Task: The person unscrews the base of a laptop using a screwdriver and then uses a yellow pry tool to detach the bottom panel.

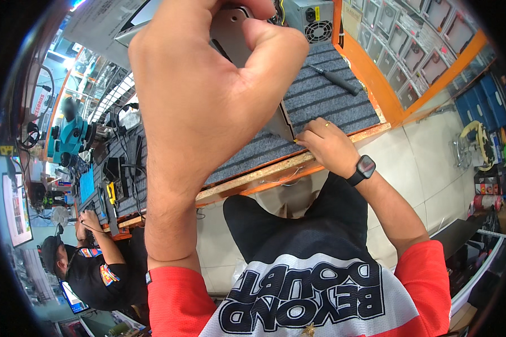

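Close to the camera, my left hand [199,95] is closed, thumb and fingers pinching a grey metal panel [230,35] with a small round hole near its top. Much of the panel is hidden behind this hand. Its lower part shows again below, slanting down toward the bench edge. At that lower corner the fingers of my right hand [329,145] are closed on the panel's tip; this hand wears a ring and a black smartwatch [365,167]. A screwdriver with a dark handle [342,82] lies on the grey ribbed mat [315,104], beyond my right hand.
A boxy power supply with a fan grille [319,31] stands at the back. An orange-framed glass case [416,50] borders the bench's right side. At left are a teal microscope [70,137], cables and a yellow-handled tool [112,192]. A co-worker [95,269] works there.
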A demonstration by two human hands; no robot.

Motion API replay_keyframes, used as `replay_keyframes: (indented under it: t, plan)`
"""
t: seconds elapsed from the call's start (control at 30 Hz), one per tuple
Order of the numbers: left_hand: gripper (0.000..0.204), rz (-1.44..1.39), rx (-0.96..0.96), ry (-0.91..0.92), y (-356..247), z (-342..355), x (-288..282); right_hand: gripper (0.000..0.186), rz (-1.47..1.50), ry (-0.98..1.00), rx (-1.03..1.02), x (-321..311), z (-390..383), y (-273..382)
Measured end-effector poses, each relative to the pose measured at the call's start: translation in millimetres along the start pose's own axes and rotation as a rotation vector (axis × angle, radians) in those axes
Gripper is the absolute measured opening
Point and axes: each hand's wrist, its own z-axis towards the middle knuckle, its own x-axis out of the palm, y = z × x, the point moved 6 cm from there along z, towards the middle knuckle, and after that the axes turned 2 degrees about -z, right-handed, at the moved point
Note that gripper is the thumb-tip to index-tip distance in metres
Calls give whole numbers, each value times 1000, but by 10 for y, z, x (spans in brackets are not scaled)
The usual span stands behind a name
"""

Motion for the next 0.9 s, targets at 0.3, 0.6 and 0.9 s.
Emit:
replay_keyframes:
  t: [0.3,0.6,0.9]
  plan:
    - [11,-37,-165,104,99,26,-31,11,117,-215,2,-683,431,397]
    - [10,121,45,91,103,37,-75,12,28,-307,-194,-1224,831,706]
    - [10,108,34,99,100,12,-92,15,127,-384,-201,-1272,824,707]
